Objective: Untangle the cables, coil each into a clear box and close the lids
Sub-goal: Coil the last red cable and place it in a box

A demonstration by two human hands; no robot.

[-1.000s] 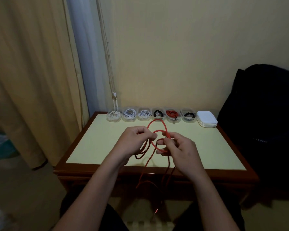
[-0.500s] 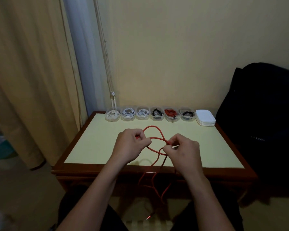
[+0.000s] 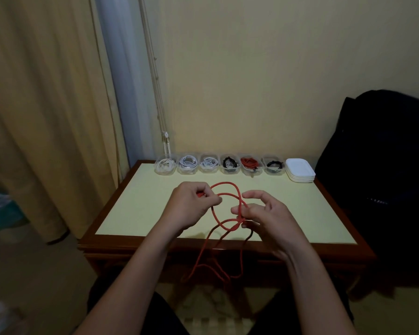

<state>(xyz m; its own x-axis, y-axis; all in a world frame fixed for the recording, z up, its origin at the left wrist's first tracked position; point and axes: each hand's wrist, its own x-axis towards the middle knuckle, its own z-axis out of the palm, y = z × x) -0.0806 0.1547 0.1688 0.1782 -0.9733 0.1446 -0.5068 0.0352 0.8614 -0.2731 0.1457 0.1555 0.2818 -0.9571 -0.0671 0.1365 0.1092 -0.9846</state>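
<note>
1. Compared with half a second ago, my right hand (image 3: 264, 213) has loosened. The forefinger is lifted, and the thumb and lower fingers pinch the red cable (image 3: 226, 183) at its crossing.
2. My left hand (image 3: 191, 206) is curled round the loop's other side, above the table (image 3: 136, 201).
3. Judgement: the tangle is opening and coiling has not begun.
4. The cable tails drop past the front edge into shadow, so the ends are unseen. I cannot tell whether the crossing is a knot.

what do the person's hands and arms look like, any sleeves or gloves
No gloves on the left hand or right hand, and no rings, watch or bands show. The left forearm and right forearm are uncovered to the picture's edge, with no sleeve in view.
</note>
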